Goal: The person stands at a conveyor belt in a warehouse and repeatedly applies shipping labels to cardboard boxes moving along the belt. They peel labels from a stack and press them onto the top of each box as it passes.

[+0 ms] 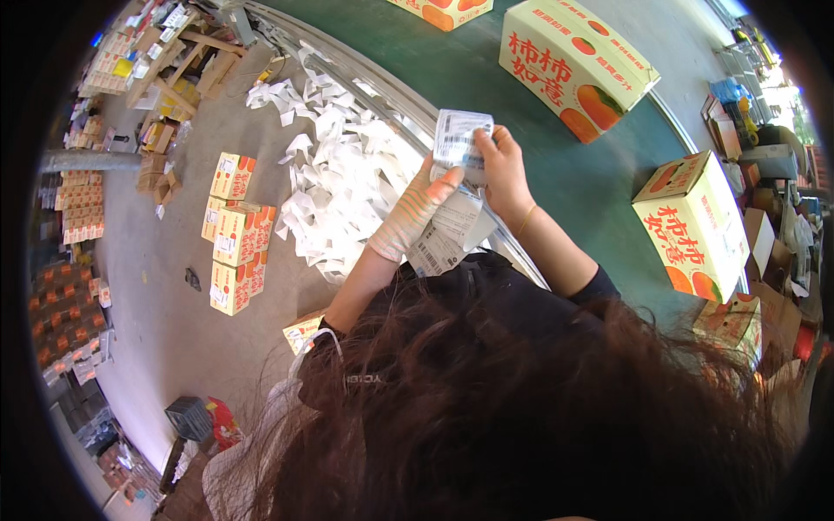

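Observation:
In the middle of the view I hold a strip of printed adhesive labels bearing barcodes and writing. My left hand, partly covered by a striped fingerless glove, grips the lower left of the front label with the thumb on top. At that label's right side, my right hand pinches the edge between thumb and fingers. More of the label strip hangs folded below the hands, against my dark clothing. Beneath and beyond my hands runs a green conveyor belt with a metal side rail.
Cartons printed with orange fruit stand on the belt, including one ahead and another at right. Curled white backing paper heaps beside the rail. Stacked labelled cartons stand on the concrete floor. Loose hair covers the lower view.

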### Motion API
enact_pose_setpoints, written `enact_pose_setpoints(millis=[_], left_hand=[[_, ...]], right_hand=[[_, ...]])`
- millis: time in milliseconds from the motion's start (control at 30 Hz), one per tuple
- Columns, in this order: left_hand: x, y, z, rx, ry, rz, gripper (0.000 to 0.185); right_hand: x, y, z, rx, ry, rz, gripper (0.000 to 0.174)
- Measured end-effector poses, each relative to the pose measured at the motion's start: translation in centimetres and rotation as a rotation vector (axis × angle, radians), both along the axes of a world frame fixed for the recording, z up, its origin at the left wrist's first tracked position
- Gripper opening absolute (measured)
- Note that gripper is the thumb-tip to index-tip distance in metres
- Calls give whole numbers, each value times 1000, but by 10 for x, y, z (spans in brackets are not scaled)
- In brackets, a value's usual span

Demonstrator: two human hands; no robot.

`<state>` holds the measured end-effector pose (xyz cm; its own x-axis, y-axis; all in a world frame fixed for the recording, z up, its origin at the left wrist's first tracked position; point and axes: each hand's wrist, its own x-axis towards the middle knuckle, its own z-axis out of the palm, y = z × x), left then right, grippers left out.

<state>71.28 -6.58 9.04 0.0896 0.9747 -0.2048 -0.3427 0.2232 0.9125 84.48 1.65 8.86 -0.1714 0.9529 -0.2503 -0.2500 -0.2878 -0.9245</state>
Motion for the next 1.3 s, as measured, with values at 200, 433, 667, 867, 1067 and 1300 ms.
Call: enact_pose_setpoints(millis=[200, 433, 667, 867, 1067, 1300], left_hand=[[2, 15, -2, -69, -42, -38, 43], [5, 35, -15, 1, -11, -163, 36], [-5, 52, -19, 101, -102, -299, 47], [-13, 56, -6, 137, 131, -399, 46], [-1, 48, 3, 104, -119, -177, 31], [0, 27, 31, 139, 301, -156, 24]], right_hand=[[18, -12, 2, 32, -99, -163, 21], [18, -18, -9, 252, -184, -306, 27], [25, -22, 2, 290, -195, -367, 41], [31, -16, 20, 708, -631, -138, 85], [35, -4, 32, 767, -589, 78, 71], [72, 13, 61, 1145, -895, 538, 28]])
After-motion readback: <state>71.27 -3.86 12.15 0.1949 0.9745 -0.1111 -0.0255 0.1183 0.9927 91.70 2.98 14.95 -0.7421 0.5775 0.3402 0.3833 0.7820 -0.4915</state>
